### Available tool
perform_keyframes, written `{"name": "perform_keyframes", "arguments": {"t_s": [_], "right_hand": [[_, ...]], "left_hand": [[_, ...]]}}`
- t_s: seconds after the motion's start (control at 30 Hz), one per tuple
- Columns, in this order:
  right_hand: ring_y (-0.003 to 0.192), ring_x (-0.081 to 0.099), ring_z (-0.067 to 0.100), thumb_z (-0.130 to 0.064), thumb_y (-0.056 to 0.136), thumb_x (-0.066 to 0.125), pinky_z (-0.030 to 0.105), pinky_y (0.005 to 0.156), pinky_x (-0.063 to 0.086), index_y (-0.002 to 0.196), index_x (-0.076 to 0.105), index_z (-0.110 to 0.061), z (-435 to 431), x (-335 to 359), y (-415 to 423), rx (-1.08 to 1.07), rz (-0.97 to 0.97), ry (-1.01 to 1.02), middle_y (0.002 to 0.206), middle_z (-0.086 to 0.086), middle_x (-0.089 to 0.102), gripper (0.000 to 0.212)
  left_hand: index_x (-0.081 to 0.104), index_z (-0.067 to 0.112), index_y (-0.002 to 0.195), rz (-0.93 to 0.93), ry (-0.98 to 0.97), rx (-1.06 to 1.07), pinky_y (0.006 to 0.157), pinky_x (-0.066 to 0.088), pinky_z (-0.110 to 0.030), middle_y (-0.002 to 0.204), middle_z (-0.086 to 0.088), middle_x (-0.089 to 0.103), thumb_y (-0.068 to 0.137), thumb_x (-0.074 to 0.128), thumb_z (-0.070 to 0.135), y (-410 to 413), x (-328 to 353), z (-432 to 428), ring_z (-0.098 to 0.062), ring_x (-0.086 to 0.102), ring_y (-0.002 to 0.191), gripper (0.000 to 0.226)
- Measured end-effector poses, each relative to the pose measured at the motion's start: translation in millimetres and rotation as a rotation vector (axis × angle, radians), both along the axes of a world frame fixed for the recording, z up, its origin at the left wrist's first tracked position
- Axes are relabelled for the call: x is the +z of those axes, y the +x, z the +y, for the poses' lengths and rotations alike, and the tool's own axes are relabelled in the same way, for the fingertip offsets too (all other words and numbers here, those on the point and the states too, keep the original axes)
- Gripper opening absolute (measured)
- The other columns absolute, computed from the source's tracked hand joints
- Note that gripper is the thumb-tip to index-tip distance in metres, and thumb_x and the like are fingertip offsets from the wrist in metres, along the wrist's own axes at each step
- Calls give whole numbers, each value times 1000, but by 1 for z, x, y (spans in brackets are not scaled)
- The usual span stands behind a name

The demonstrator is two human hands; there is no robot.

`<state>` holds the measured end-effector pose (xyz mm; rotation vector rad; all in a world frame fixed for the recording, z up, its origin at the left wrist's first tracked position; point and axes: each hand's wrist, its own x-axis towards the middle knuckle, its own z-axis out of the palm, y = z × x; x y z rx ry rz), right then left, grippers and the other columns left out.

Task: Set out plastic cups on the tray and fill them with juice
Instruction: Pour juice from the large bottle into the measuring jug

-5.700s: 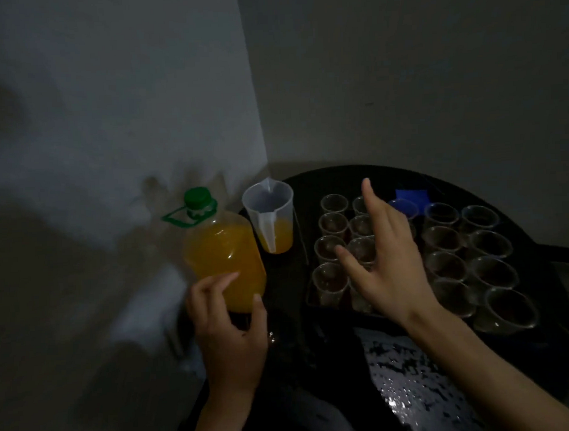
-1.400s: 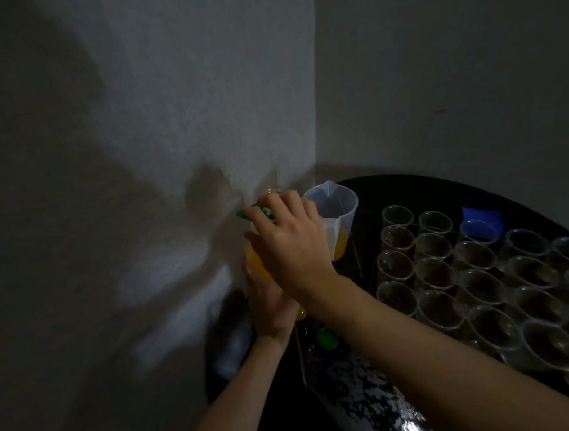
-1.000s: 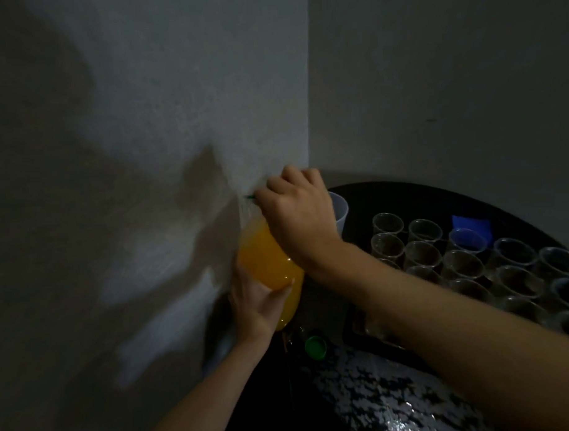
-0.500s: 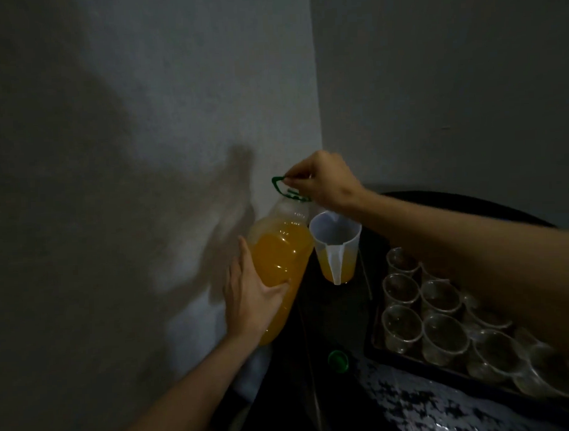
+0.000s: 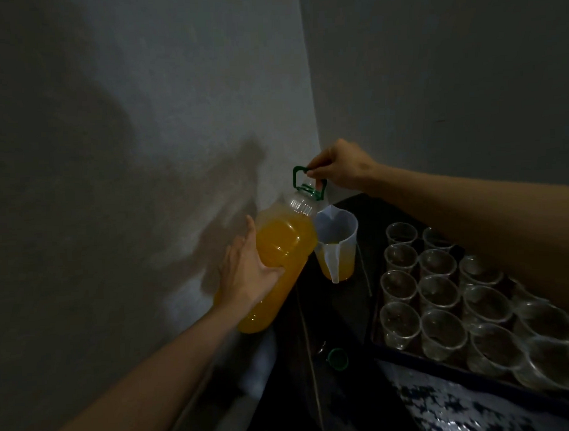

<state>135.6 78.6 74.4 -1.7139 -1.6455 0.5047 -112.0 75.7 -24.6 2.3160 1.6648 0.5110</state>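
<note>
Single view, head-mounted wide-angle, looking forward and down into a room corner. Close range: both forearms enter from the bottom edge, left hand (image 5: 246, 274) mid-frame, right hand (image 5: 343, 171) just above and to its right. Table (image 5: 338, 313) fills the lower right, below the right hand. Walls take up the upper half. Dim light, edges bowed. No second view, no overlap.

No readable text, label, brand, number or sign anywhere. Bottle (image 5: 280, 264) bare of any label, only orange juice showing through clear plastic. Jug (image 5: 337, 242) without legible markings in the dim light. Cups (image 5: 440, 293) plain and clear. Cap (image 5: 338, 358) on the table (image 5: 341, 313) plain green. Walls blank.
</note>
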Motion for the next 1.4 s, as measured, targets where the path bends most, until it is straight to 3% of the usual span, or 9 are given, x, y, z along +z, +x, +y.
{"name": "perform_keyframes", "arguments": {"t_s": [0.1,0.23,0.43,0.7,0.83,1.0,1.13,1.27,1.4], "right_hand": [[76,65,9,-16,97,62,22,73,57,118,70,-4,0,-8,4,-9,40,-15,94,7,72,26],[64,64,6,-14,96,63,14,55,51,118,70,-3,3,-16,4,-15,68,-30,80,4,70,26],[62,65,9,-14,98,61,12,49,50,120,68,-2,5,-29,7,-38,62,-64,80,6,69,26],[65,69,11,-14,96,64,21,62,60,118,69,-1,7,-38,10,-31,48,-107,84,7,70,26],[82,69,16,-16,97,64,29,82,59,120,70,-3,5,-41,6,-31,-39,-89,106,14,74,27],[84,73,18,-18,96,65,25,75,59,118,70,-5,3,-50,6,-28,-41,-119,108,13,74,26],[73,73,17,-15,96,64,21,63,58,118,69,-3,4,-54,8,-35,20,-158,100,14,74,26],[71,72,19,-12,96,64,22,59,59,119,68,0,4,-57,3,-22,52,-182,95,16,73,26],[75,73,21,-12,95,65,26,67,61,119,69,0,5,-60,1,-20,52,-185,97,17,73,26]], "left_hand": [[-2,27,162,14,-22,-11,106,41,-41,147,-6,45,72,87,46,2,0,1,-28,43,136,127],[0,27,162,55,-33,-24,106,45,-45,145,-7,47,68,88,52,2,1,6,-30,45,135,130],[3,27,162,92,-106,-68,109,44,-47,157,-5,39,65,91,49,2,11,12,-29,39,142,134],[-1,24,162,108,-242,-146,113,41,-42,159,-6,40,67,93,41,5,25,19,-29,38,145,135],[2,22,163,150,-256,-165,109,40,-39,157,-8,42,68,92,40,5,30,21,-31,40,143,131],[5,25,163,197,-254,-180,107,46,-42,151,-7,50,67,93,36,3,31,22,-31,50,135,130],[5,26,163,229,-246,-189,106,47,-41,149,-8,53,68,93,36,3,30,23,-31,49,135,129],[8,26,162,247,-248,-189,106,44,-42,153,-8,48,69,93,36,3,30,25,-32,46,138,127],[8,27,162,287,-232,-181,109,44,-46,152,-8,49,66,93,41,0,32,25,-32,45,138,129]]}}
